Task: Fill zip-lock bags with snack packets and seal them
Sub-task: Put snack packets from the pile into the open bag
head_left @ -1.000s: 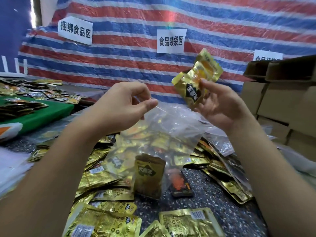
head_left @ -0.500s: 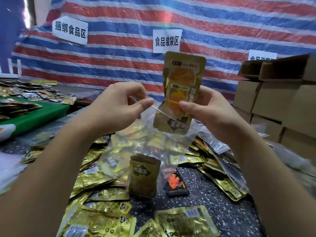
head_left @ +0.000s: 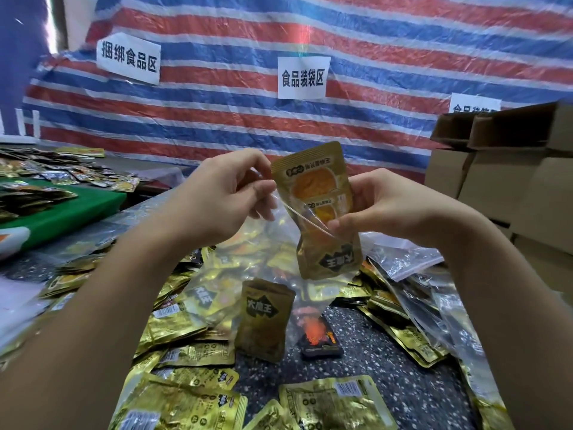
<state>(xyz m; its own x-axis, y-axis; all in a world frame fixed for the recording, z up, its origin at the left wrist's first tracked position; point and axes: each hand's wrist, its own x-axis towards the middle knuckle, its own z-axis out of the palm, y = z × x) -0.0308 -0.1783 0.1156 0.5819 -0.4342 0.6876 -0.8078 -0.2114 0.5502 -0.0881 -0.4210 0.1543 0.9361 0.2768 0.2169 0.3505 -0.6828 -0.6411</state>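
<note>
Two hands work one bag (head_left: 248, 274): left hand (head_left: 223, 197) pinches its rim, right hand (head_left: 381, 203) pinches a packet (head_left: 316, 212) half through the mouth between the fingertips. Keeping the mouth taut should let it drop cleanly.

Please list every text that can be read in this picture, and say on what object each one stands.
"捆绑食品区": left white paper sign on the striped tarp.
"食品装袋区": middle white sign.
Right sign: cut off by boxes, unreadable.
"大魔王": gold packet inside the zip-lock bag.
Barcodes and small print on loose packets: too small.
</note>
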